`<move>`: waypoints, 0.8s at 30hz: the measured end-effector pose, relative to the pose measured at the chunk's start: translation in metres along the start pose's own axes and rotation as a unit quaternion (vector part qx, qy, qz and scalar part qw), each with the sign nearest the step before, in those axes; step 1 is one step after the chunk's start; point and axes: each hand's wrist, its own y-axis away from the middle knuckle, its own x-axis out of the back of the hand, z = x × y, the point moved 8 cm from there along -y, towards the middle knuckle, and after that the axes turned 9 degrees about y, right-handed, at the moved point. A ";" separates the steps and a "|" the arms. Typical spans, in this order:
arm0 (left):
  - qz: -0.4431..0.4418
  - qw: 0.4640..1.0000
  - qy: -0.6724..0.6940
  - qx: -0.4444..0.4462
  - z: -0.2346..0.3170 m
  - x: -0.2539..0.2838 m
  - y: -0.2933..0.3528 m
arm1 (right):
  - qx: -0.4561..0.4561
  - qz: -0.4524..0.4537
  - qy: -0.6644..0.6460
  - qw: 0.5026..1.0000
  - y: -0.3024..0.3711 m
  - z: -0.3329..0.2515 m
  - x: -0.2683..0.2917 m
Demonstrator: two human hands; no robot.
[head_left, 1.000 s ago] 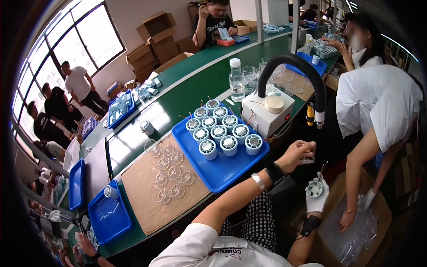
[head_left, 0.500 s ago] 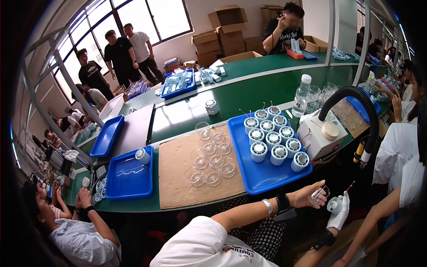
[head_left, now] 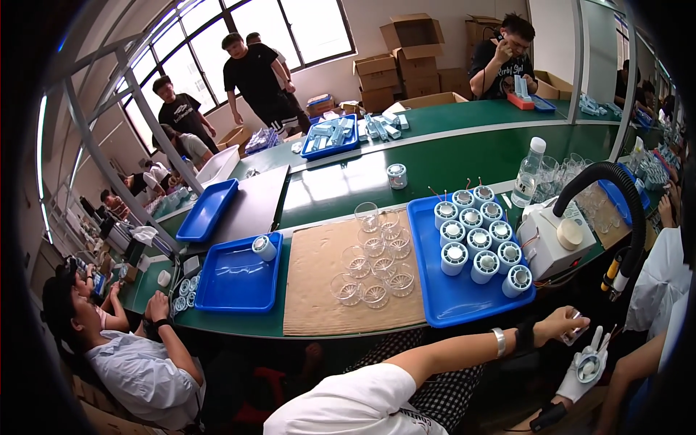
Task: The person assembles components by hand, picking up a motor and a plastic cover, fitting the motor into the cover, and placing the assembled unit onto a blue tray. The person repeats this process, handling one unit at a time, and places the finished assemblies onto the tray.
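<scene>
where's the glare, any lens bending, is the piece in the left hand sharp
Head view: glare whitens part of the green table, and the window looks washed out; head view: long table edges bow; head view: the clear piece in the left hand is too small to judge.

A green desk point(head_left: 464, 167) with a shiny top runs across the view. A brown cardboard sheet point(head_left: 312, 275) lies flat near its front edge, between a large blue tray point(head_left: 457, 308) on the right and a smaller blue tray point(head_left: 235, 286) on the left. Behind the sheet a pale cylinder point(head_left: 396, 176) stands upright. A clear bottle point(head_left: 528, 174) and a white box-shaped device point(head_left: 551, 239) stand beyond the large tray's right side.
</scene>
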 end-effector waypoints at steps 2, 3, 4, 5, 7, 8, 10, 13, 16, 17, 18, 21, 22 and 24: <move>-0.005 0.997 -0.074 -0.011 -0.005 -0.013 -0.030 | -0.206 -0.026 -0.047 0.977 0.021 -0.007 0.023; -0.014 0.989 -0.148 -0.021 -0.007 -0.019 -0.036 | -0.205 -0.025 -0.047 0.977 0.022 -0.001 0.029; -0.014 0.989 -0.149 -0.023 -0.012 -0.020 -0.038 | -0.224 -0.051 -0.275 0.934 0.027 0.012 0.023; -0.025 0.991 -0.134 -0.007 -0.018 -0.029 -0.039 | -0.231 -0.068 -0.483 0.842 0.033 0.019 0.024; -0.034 0.994 -0.102 0.024 -0.028 -0.034 -0.035 | -0.228 -0.086 -0.667 0.704 0.034 0.008 0.026; -0.029 0.994 -0.100 0.026 -0.031 -0.026 -0.028 | -0.207 -0.108 -0.698 0.677 0.034 -0.010 0.025; -0.107 0.991 -0.003 0.077 -0.044 -0.018 0.008 | -0.161 -0.149 -0.757 0.615 0.039 -0.053 0.026; -0.237 0.969 0.047 0.049 -0.039 -0.020 0.080 | -0.211 -0.204 -0.629 0.720 0.061 -0.079 0.019; -0.270 0.959 0.077 0.043 -0.053 0.000 0.142 | -0.232 -0.314 -0.537 0.748 0.094 -0.121 0.001; -0.267 0.960 0.076 0.041 -0.052 0.006 0.158 | -0.230 -0.393 -0.512 0.728 0.110 -0.136 -0.012; -0.244 0.965 0.064 0.066 -0.054 0.015 0.174 | -0.229 -0.397 -0.513 0.726 0.119 -0.138 -0.019; -0.183 0.979 0.066 0.062 -0.064 0.036 0.215 | -0.259 -0.547 -0.417 0.678 0.181 -0.136 -0.044; -0.157 0.983 0.081 0.047 -0.067 0.044 0.227 | -0.243 -0.586 -0.388 0.669 0.197 -0.138 -0.048; -0.122 0.987 0.097 0.023 -0.071 0.055 0.249 | -0.220 -0.631 -0.357 0.653 0.220 -0.145 -0.058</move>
